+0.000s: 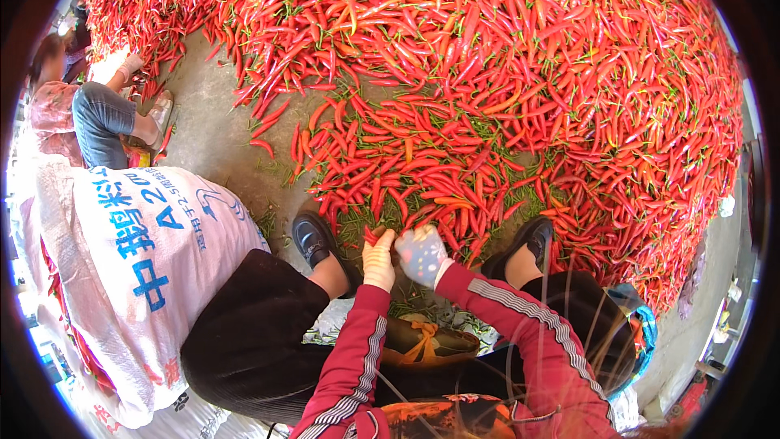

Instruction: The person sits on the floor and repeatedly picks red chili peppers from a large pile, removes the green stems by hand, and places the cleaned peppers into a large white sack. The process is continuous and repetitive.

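My left hand, in a thin pale glove, is closed around a red chili pepper whose end shows above the fingers. Just right of it, my right hand wears a patterned grey-blue glove and has its fingers curled. Whether it grips anything is hidden. Both hands are close together between my knees. Before them lies a loose patch of red chili peppers mixed with green stems. This patch runs into a large heap of chili peppers farther out.
A full white woven sack with blue writing stands at my left knee. My black shoes flank the loose peppers. A blue bag is by my right leg. At upper left, another person sits beside the heap. Concrete floor shows between.
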### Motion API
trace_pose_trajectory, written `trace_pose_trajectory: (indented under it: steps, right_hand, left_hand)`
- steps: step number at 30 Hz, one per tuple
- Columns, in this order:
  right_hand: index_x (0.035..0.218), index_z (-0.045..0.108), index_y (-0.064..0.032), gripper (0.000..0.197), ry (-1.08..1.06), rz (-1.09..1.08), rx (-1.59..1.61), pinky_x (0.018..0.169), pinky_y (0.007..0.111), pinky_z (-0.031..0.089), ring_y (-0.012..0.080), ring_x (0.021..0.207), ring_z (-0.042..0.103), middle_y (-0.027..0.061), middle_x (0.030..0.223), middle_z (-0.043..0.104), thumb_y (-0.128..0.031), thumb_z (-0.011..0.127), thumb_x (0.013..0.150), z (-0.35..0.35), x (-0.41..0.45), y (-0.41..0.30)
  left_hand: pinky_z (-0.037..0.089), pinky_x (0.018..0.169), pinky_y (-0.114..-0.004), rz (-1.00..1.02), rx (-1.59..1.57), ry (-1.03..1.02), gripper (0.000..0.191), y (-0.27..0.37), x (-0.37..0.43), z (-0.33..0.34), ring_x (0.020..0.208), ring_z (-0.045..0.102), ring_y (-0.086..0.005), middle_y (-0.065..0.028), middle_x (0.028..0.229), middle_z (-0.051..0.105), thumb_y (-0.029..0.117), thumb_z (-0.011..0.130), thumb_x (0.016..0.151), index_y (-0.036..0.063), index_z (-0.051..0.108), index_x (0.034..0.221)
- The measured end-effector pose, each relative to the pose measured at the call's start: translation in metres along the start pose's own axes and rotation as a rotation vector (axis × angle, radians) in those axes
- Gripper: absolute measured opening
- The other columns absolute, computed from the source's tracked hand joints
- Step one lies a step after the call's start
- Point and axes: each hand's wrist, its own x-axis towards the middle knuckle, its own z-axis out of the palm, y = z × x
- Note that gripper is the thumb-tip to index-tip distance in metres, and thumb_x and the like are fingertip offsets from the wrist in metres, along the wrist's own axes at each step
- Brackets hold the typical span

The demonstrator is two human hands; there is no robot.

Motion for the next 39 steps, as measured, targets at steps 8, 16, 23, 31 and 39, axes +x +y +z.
trace_pose_trajectory:
  steps: [8,16,23,31,39]
  right_hand:
    - [0.086,0.062,-0.0056,0.021,-0.316,-0.252,0.622,0.068,0.046,0.049,0.0363,0.072,0.063,0.0144,0.073,0.062,-0.026,0.061,0.087,-0.021,-0.036,0.001]
    - [0.092,0.067,-0.0093,0.023,0.048,0.238,-0.029,0.068,0.041,0.045,0.0262,0.076,0.063,0.008,0.078,0.062,-0.031,0.065,0.084,0.012,0.021,0.075]
    - [0.081,0.066,-0.0085,0.011,0.039,0.145,-0.132,0.068,0.041,0.048,0.0265,0.079,0.064,0.0101,0.081,0.063,-0.019,0.064,0.078,0.006,0.074,0.111]
    - [0.102,0.067,-0.0022,0.025,0.192,0.24,0.947,0.078,0.04,0.051,0.0345,0.089,0.063,0.0173,0.095,0.065,-0.015,0.068,0.081,-0.02,0.006,0.042]
    - [0.092,0.069,0.0002,0.025,-0.159,0.559,1.535,0.069,0.033,0.049,0.0223,0.076,0.064,0.0115,0.08,0.064,-0.023,0.07,0.084,0.001,-0.029,0.041]
  left_hand:
    - [0.043,0.055,-0.035,-0.41,0.085,-0.142,0.028,-0.002,0.008,-0.024,0.06,0.055,-0.0201,-0.0068,0.069,0.061,0.033,0.061,0.09,0.0058,0.065,0.091]
    - [0.055,0.062,-0.047,-0.505,-0.005,0.025,0.021,-0.002,0.004,-0.022,0.072,0.065,-0.03,-0.012,0.084,0.067,0.022,0.063,0.088,0.0069,0.063,0.103]
    - [0.052,0.058,-0.035,-0.318,0.068,-0.084,0.028,-0.006,0.003,-0.018,0.067,0.063,-0.0207,-0.0098,0.09,0.067,0.021,0.066,0.088,0.0044,0.063,0.11]
    - [0.046,0.069,-0.023,-0.197,-0.028,-0.481,0.024,0.002,-0.02,0.011,0.078,0.058,-0.0086,0.0012,0.093,0.064,0.017,0.067,0.086,0.0071,0.065,0.108]
    - [0.045,0.052,-0.03,-0.578,0.433,-0.562,0.017,0.002,-0.031,0.005,0.065,0.059,-0.0145,-0.004,0.078,0.062,0.021,0.07,0.085,0.0092,0.062,0.094]
